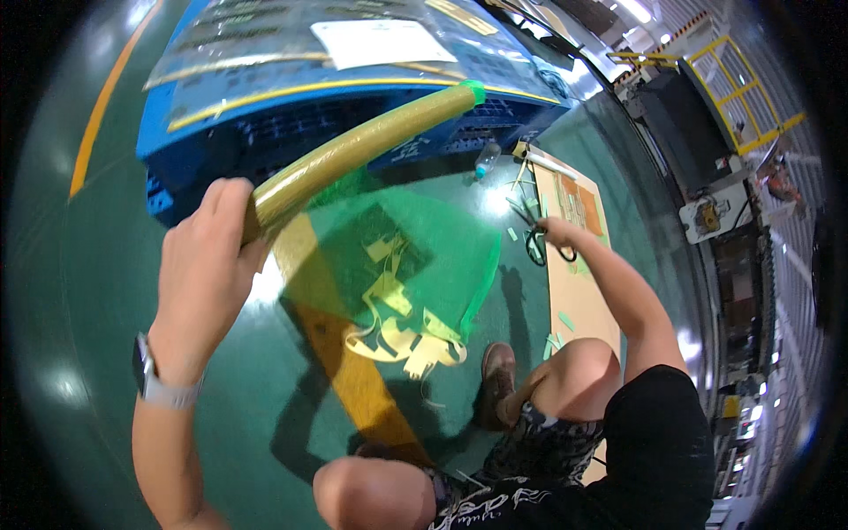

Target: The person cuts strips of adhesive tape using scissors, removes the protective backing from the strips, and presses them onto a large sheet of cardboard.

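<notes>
— Right, what have I got in each hand?

— My left hand (208, 269) is clenched round the low end of the roll (362, 150), a long tube of green film that slants up toward one o'clock. A loose sheet of film (397, 256) hangs off it down to the floor (79, 291).

— And the right?

— My right hand (556, 234) is out at three o'clock, closed on the handles of the scissors (533, 231), over the cardboard (579, 300).

— How would I handle this well?

— I'd say keep the roll raised so the sheet hangs flat without creases, and bring the scissors in with blades pointed away from the left hand and the knees.

— Any containers?

— The blue crate (203, 132) at twelve o'clock, behind the roll; its top is covered by a clear sheet with a white paper on it, so I can't tell what is inside. A small bottle (486, 159) lies by it, contents unclear. Pale offcuts (411, 340) lie on the floor under the film.
</notes>
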Demonstrator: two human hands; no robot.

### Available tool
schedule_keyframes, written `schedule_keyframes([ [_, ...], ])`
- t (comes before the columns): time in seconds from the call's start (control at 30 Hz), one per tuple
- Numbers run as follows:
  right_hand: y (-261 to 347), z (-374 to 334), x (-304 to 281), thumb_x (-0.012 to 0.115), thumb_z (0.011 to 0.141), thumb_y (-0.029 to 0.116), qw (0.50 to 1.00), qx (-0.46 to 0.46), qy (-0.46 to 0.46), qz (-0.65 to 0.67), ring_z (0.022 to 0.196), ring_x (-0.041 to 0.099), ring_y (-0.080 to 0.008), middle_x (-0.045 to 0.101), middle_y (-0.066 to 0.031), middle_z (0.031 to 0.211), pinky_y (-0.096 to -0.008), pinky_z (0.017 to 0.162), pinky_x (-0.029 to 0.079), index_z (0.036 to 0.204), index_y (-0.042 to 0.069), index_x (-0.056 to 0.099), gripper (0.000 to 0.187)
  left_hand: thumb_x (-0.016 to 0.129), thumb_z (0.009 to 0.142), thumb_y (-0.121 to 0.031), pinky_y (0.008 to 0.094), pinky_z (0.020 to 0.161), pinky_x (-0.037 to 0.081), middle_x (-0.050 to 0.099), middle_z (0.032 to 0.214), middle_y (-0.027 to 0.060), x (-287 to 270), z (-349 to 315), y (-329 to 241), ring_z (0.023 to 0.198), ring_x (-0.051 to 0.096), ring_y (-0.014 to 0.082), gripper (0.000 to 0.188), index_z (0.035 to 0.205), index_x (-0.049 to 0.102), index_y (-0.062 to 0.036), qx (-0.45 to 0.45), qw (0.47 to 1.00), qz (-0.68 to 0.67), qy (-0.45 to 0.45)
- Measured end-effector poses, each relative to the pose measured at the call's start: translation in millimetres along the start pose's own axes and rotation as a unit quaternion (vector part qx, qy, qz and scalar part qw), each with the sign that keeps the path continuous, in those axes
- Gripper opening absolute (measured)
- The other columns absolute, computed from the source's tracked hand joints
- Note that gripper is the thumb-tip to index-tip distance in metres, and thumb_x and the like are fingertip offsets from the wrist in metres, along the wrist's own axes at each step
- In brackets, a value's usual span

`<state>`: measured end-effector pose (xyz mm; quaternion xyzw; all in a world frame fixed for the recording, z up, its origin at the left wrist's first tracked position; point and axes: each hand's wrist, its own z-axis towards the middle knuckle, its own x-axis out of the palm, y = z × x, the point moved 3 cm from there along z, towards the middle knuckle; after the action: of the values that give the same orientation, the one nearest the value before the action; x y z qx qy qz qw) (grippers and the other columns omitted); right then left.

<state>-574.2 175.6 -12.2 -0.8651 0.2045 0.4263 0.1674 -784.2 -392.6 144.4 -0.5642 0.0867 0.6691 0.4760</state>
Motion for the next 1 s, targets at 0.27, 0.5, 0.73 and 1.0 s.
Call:
schedule_keyframes([
  [0.27,-96,71,130,0.049,0.069,-0.004,0.985,-0.018,0.07,0.156,0.076,0.059,-0.0265,0.062,-0.0193,0.083,-0.0394,0.062,0.046,0.11,0.007,0.056,0.044,0.066,0.065,0.003,0.035,0.067,0.045,0.055,0.091,0.0143,-12,116,-148,0.077,0.057,0.0338,0.039,0.101,0.05,-0.0024,0.09,0.994,-0.035,0.051],
  [0.5,-136,37,189,0.063,0.077,0.009,0.783,0.035,0.197,0.589,0.072,0.056,-0.0211,0.062,-0.0084,0.096,-0.036,0.06,0.048,0.12,0.006,0.054,0.044,0.069,0.069,-0.01,0.0347,0.074,0.046,0.058,0.1,0.0137,29,244,-309,0.087,0.059,0.0314,0.039,0.104,0.052,-0.0038,0.228,0.945,-0.008,0.234],
  [0.73,-188,1,277,0.061,0.081,0.017,0.798,0.08,0.02,0.597,0.054,0.054,-0.015,0.061,-0.0077,0.079,-0.0282,0.047,0.043,0.111,-0.004,0.054,0.037,0.071,0.07,-0.012,0.0353,0.069,0.049,0.058,0.102,0.0124,101,305,-426,0.084,0.061,0.0306,0.043,0.107,0.05,-0.0049,0.352,0.874,-0.058,0.33],
  [1.0,-184,-26,291,0.056,0.085,0.011,0.778,0.158,-0.005,0.608,0.063,0.059,-0.0241,0.062,-0.0236,0.099,-0.0327,0.053,0.047,0.115,0.0,0.053,0.032,0.072,0.068,-0.016,0.0349,0.065,0.05,0.059,0.102,0.0126,73,301,-476,0.08,0.062,0.0292,0.047,0.108,0.049,-0.0052,0.4,0.876,0.005,0.269],
])
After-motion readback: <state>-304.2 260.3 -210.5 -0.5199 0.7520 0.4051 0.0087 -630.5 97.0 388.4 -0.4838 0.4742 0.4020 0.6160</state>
